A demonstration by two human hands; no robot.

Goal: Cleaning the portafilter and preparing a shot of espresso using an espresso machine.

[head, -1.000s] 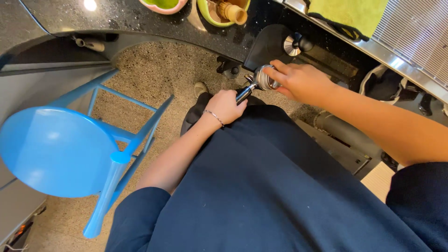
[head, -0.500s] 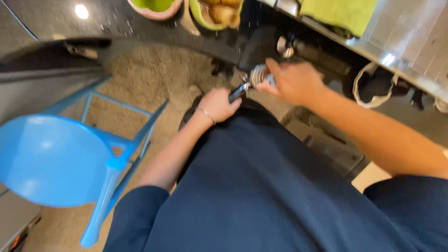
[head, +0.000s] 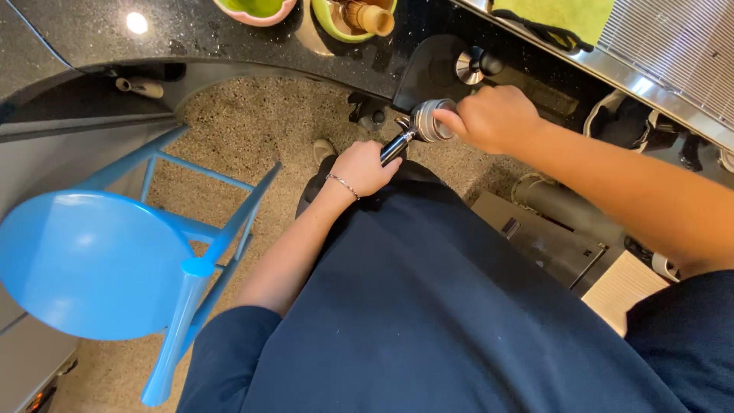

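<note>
The left hand [head: 365, 168] grips the black handle of the steel portafilter [head: 419, 128]; the right hand [head: 495, 116] clasps its heavy, rigid, likely slick basket.

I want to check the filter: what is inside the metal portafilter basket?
The right hand grips the portafilter basket, which faces sideways; its inside cannot be seen. The left hand holds the handle.

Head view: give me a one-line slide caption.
Left hand grips a portafilter handle while right hand holds its metal basket, beside a blue stool and black counter.
</note>
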